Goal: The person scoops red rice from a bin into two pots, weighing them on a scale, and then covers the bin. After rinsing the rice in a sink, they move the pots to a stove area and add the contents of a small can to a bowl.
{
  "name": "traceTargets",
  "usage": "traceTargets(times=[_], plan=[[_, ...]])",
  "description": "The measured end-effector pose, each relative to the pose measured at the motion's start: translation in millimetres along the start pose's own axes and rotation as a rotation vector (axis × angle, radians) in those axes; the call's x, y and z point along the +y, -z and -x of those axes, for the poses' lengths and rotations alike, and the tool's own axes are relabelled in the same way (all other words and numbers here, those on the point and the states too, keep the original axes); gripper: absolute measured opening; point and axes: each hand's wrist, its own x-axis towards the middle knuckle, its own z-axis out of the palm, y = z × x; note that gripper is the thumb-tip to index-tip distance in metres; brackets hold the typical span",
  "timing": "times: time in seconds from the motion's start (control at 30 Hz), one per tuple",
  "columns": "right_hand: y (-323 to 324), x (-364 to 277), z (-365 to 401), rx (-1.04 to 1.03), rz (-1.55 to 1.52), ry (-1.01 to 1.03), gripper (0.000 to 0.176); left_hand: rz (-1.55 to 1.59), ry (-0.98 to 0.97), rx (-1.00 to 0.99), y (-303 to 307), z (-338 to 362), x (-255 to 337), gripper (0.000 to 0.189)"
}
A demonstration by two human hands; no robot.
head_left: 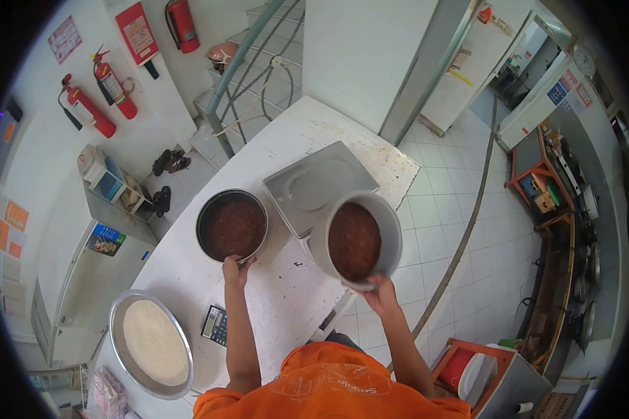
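Note:
My left hand (235, 269) is closed on the near rim of a round, dark-walled pan (203, 227), which sits on the white table. Reddish-brown food (236, 225) covers the pan's bottom. To the right, my right hand (381, 296) grips the near edge of a deep grey metal pot (392, 241). The pot leans, its mouth facing me, and more of the same reddish-brown mass (354, 241) shows inside. Its far left side overlaps the corner of a flat metal platform (314, 183), perhaps a scale, with circular marks on top.
A wide metal bowl (114, 327) of pale, grainy powder stands at the table's left, near a calculator (215, 325). The white table (286, 293) ends just right of the pot. A hose (468, 237) crosses the tiled floor. Fire extinguishers (89, 108) hang at upper left.

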Motion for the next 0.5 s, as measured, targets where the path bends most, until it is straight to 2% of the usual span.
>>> traceTargets(times=[0.03,0.07,0.13,0.2,0.27,0.33,0.4,0.47,0.5], plan=[[15.2,3.0,23.6,0.008,-0.026,0.014,0.056,0.3,0.106,0.147,-35.7,31.2,33.6,0.029],[26.2,4.5,49.5,0.015,-0.056,0.031,0.057,0.291,0.112,0.136,-44.9,40.6,40.9,0.029],[55.9,8.6,90.7,0.177,-0.073,0.05,0.059,0.324,0.063,0.25,-57.2,54.0,40.0,0.042],[82.7,7.9,124.6,0.163,-0.151,0.085,0.06,-0.075,-0.083,0.034,5.9,31.2,-15.4,0.044],[134.5,18.4,147.2,0.303,-0.216,0.124,0.06,-0.399,-0.148,0.032,18.4,58.3,-27.3,0.047],[168.7,14.5,171.2,0.353,-0.255,0.173,0.061,-1.194,-0.3,-0.34,28.3,87.1,-11.9,0.045],[205.7,9.3,188.0,0.395,-0.29,0.203,0.062,0.302,0.074,0.103,25.0,113.6,-25.2,0.033],[253.9,2.7,196.9,0.479,-0.333,0.229,0.067,-0.669,-0.278,0.038,-12.1,168.3,-17.3,0.026],[279.6,0.1,197.3,0.474,-0.339,0.236,0.067,-0.369,-0.253,0.164,-22.3,181.3,-15.5,0.026]])
